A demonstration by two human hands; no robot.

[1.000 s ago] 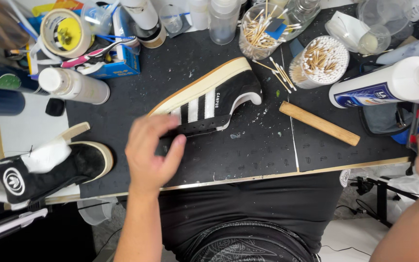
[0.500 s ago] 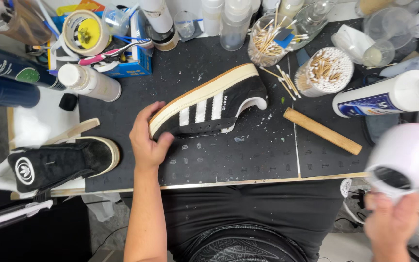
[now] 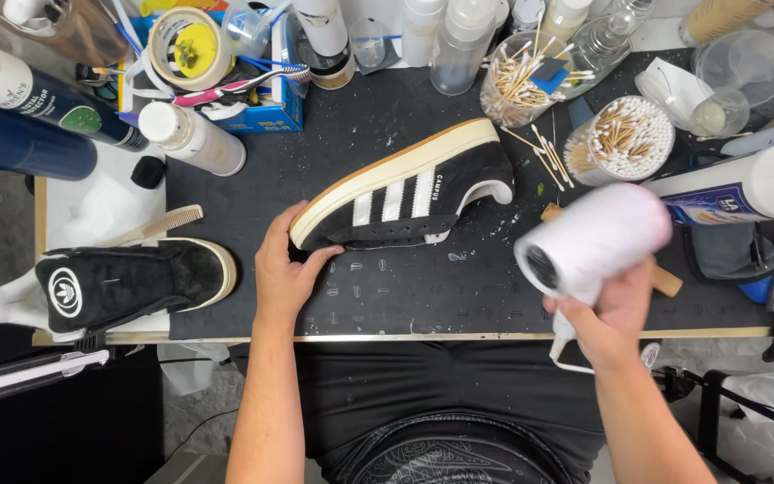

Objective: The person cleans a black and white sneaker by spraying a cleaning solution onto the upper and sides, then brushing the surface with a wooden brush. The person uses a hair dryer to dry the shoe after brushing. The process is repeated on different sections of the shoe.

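A black suede sneaker with three white stripes and a cream sole [image 3: 409, 186] lies on its side on the black work mat [image 3: 405, 296]. My left hand [image 3: 285, 267] grips its toe end. My right hand [image 3: 609, 309] holds a white hair dryer [image 3: 591, 242] by its handle, just right of the sneaker, nozzle turned towards the camera. The matching black sneaker [image 3: 123, 282] rests on a white cloth at the left, touched by neither hand.
Bottles and spray cans [image 3: 42, 99] crowd the back and left. Two jars of cotton swabs [image 3: 620, 139] stand at the back right beside a large white bottle [image 3: 745, 186]. A small brush [image 3: 159, 222] lies near the left sneaker. A wooden stick sits behind the dryer.
My left hand slid from above the mat onto the sneaker's toe. My right hand rose from below the table edge, bringing the white hair dryer up over the mat.
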